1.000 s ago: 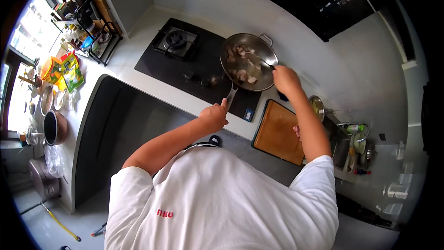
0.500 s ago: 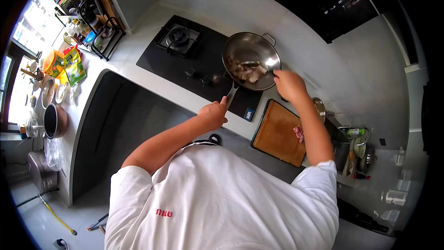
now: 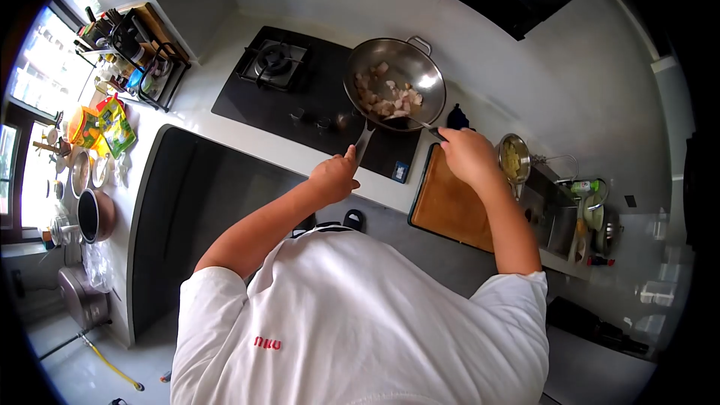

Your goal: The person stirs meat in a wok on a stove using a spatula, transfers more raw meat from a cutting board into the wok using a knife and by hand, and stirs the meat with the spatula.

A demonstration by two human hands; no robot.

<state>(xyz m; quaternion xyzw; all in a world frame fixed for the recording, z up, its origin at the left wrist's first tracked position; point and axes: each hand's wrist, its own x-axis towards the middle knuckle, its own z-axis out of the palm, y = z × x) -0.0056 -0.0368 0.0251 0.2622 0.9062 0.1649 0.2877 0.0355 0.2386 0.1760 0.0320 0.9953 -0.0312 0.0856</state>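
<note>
A steel wok [image 3: 417,69] stands on the right side of the black gas hob [image 3: 251,109]. Pale chunks of meat [image 3: 397,102] lie across its bottom and near side. My left hand [image 3: 334,178] is closed round the wok's long handle [image 3: 365,141], with one finger stretched along it. In my right hand [image 3: 468,154] is a spatula [image 3: 433,130] with a dark grip. Its thin shaft runs over the wok's rim toward the meat; the blade is hard to make out among the pieces.
Right of the hob lies a wooden cutting board [image 3: 450,202], partly under my right forearm. A metal pan [image 3: 513,157] with yellowish food stands beyond it, near the sink [image 3: 553,217]. At left are a condiment rack [image 3: 154,67], food packets [image 3: 116,126] and a dark pot [image 3: 96,215].
My right hand has drawn back from the wok's rim, bringing the spatula's grip into sight. The meat is spread differently. The whole view has shifted slightly.
</note>
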